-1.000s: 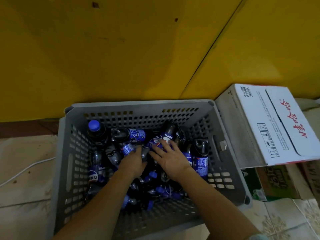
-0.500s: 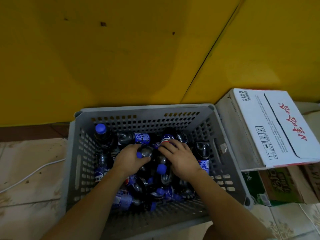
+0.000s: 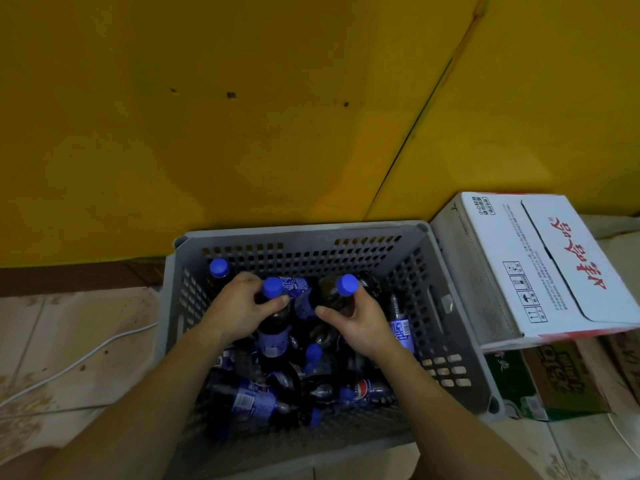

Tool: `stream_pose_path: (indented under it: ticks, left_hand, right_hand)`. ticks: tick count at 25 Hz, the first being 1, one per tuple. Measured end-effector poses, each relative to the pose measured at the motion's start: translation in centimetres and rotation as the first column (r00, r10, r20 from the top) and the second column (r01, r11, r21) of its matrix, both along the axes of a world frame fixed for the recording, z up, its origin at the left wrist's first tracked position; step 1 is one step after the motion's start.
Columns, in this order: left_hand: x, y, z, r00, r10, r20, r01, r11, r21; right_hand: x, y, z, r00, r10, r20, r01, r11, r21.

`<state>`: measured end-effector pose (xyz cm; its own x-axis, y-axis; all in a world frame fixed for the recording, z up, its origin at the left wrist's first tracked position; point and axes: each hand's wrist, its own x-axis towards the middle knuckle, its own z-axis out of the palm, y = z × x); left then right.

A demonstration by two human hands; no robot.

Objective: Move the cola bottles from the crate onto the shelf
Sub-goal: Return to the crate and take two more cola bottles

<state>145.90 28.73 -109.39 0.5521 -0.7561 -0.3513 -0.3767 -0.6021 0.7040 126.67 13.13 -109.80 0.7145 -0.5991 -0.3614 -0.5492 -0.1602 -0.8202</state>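
Tiled floor [image 3: 69,327], pale and stained; yellow wall [image 3: 242,116] directly behind. Grey perforated plastic crate [image 3: 450,306] sits against the wall, a white carton [image 3: 519,258] touching its right side. Cola bottles [image 3: 256,400], dark with blue caps, lie jumbled inside. Left hand [image 3: 239,310] grips one upright bottle [image 3: 273,317]; right hand [image 3: 356,320] grips another [image 3: 337,296]. White cable [image 3: 79,362] lies left of the crate.
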Motion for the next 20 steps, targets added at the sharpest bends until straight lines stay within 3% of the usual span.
stream_pose_path:
  ticks: [3, 11, 14, 20]
  left_hand:
    - [-1.2, 0.4, -0.8, 0.972, 0.12, -0.201, -0.135, 0.989, -0.067]
    - [-3.8, 1.1, -3.6, 0.868, 0.187, -0.46, -0.232, 0.972, -0.042]
    - [-4.0, 1.5, -4.7, 0.868, 0.159, -0.471, -0.199, 0.979, -0.036]
    - [-4.8, 2.6, -5.5, 0.791, 0.341, -0.509, -0.415, 0.909, -0.037]
  right_hand:
    - [1.1, 1.6, -0.9, 0.998, 0.055, -0.043, -0.055, 0.999, 0.002]
    - [1.5, 2.6, -3.3, 0.998, -0.005, -0.062, 0.01, 0.997, 0.076]
    - [1.6, 2.7, -3.8, 0.996, -0.009, -0.084, 0.017, 0.995, 0.103]
    - [1.5, 2.9, -4.3, 0.997, -0.047, -0.052, 0.054, 0.991, 0.125]
